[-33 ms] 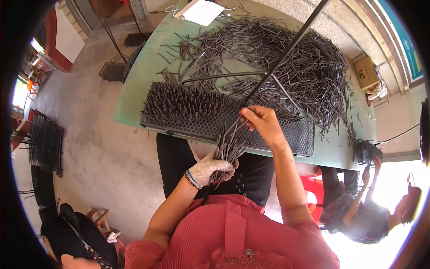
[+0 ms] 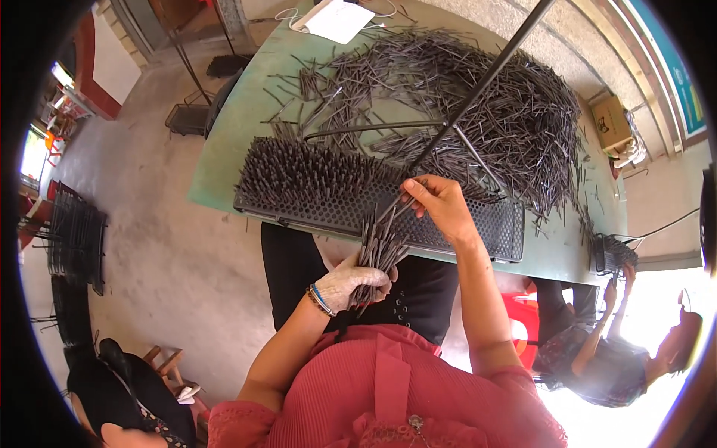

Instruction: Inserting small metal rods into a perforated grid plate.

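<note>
My left hand (image 2: 349,285), in a pale work glove, is closed round a bundle of thin dark sticks (image 2: 382,246) in front of my lap. The sticks fan upward, and their lower ends poke out below the glove. Bare-skinned, my right hand (image 2: 441,205) pinches a dark stick (image 2: 396,200) between thumb and fingertips, just above the bundle. Behind both hands lies a long black perforated rack (image 2: 478,224) at the table's near edge. Dark sticks (image 2: 299,168) stand upright, densely packed, in its left part; bare holes show at the front and right. My right hand hides some of the rack.
A large heap of loose sticks (image 2: 515,127) covers the green table (image 2: 224,164). A black metal rod frame (image 2: 478,86) rises over the rack. White paper (image 2: 332,20) lies at the far edge. One person (image 2: 597,351) works at right; another (image 2: 119,388) sits at lower left, near stacked racks (image 2: 75,235).
</note>
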Demonstrator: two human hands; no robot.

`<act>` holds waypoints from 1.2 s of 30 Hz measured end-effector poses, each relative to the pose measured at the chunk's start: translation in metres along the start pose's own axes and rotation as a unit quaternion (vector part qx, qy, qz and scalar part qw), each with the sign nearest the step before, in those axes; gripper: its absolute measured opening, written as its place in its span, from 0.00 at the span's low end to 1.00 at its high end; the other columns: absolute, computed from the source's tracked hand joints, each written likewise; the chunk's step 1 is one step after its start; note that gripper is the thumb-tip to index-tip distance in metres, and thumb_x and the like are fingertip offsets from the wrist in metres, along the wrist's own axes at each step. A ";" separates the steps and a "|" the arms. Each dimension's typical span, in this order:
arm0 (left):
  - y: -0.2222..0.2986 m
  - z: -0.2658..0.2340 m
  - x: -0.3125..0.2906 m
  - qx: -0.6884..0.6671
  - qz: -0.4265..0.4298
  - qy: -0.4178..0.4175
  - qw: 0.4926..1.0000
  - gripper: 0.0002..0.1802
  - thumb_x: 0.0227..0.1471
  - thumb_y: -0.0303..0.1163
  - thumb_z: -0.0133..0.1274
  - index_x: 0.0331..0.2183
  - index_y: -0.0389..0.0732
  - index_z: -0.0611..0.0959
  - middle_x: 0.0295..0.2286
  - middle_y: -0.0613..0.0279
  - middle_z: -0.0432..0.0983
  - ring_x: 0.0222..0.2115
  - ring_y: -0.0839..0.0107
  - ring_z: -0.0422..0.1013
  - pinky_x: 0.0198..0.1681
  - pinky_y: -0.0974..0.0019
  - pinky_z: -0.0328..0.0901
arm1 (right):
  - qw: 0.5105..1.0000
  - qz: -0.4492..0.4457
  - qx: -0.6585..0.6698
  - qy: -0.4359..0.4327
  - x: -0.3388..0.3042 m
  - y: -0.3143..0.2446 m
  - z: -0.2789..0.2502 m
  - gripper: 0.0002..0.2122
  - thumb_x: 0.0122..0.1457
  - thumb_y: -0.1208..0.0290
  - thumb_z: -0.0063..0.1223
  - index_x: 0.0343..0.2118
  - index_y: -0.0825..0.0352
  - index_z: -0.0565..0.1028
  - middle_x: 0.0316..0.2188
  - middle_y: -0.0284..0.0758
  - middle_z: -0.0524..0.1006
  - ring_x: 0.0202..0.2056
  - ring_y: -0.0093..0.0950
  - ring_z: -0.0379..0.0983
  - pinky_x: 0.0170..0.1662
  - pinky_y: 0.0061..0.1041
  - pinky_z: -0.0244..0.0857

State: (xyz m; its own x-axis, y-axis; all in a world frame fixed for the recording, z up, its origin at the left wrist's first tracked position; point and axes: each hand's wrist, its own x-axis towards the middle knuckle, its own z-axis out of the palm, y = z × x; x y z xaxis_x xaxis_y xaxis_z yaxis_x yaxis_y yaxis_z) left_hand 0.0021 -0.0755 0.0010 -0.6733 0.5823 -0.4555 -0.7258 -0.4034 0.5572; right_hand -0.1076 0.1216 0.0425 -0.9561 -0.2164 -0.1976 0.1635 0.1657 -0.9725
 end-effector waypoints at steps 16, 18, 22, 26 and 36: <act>-0.010 -0.005 -0.004 -0.094 0.002 -0.022 0.995 0.17 0.53 0.33 0.55 0.44 0.38 0.75 0.34 0.61 0.76 0.30 0.73 0.75 0.32 0.70 0.72 | 0.985 0.048 0.008 -0.163 -0.010 -0.025 0.001 0.12 0.60 0.68 0.56 0.35 0.75 0.78 0.26 0.38 0.79 0.20 0.21 0.73 0.23 0.17 0.68; -0.009 -0.001 -0.003 -0.105 0.004 -0.002 0.994 0.18 0.55 0.36 0.55 0.44 0.37 0.75 0.34 0.61 0.77 0.31 0.74 0.75 0.32 0.71 0.72 | 0.980 0.094 -0.022 -0.174 -0.011 -0.013 0.005 0.12 0.59 0.68 0.57 0.37 0.75 0.78 0.26 0.35 0.78 0.22 0.20 0.73 0.24 0.17 0.69; -0.012 0.001 0.000 -0.084 -0.006 0.033 0.996 0.15 0.56 0.37 0.54 0.40 0.37 0.77 0.32 0.62 0.77 0.28 0.74 0.75 0.30 0.70 0.72 | 0.984 0.085 0.021 -0.153 -0.016 0.001 0.009 0.14 0.59 0.69 0.57 0.42 0.75 0.76 0.26 0.31 0.76 0.24 0.18 0.72 0.25 0.18 0.70; -0.017 0.005 0.002 -0.079 0.014 0.055 0.995 0.13 0.56 0.37 0.54 0.38 0.38 0.78 0.31 0.63 0.77 0.26 0.74 0.75 0.29 0.70 0.72 | 0.991 0.077 0.044 -0.102 -0.025 0.008 0.010 0.14 0.58 0.70 0.58 0.43 0.75 0.75 0.27 0.32 0.77 0.26 0.19 0.73 0.27 0.18 0.70; -0.013 0.005 -0.002 -0.094 0.014 0.034 0.995 0.12 0.56 0.36 0.54 0.38 0.39 0.78 0.30 0.64 0.77 0.26 0.76 0.74 0.29 0.71 0.71 | 0.980 0.086 0.177 -0.009 -0.041 0.031 0.015 0.12 0.54 0.73 0.62 0.40 0.73 0.77 0.29 0.32 0.78 0.27 0.18 0.72 0.28 0.17 0.69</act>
State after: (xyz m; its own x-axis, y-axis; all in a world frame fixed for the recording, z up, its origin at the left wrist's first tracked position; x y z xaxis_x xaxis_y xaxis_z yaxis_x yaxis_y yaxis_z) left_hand 0.0136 -0.0682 -0.0016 -0.6972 0.5221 -0.4912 -0.7156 -0.5477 0.4336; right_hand -0.0594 0.1208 0.0191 -0.9029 -0.2314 -0.3624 0.4000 -0.1432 -0.9052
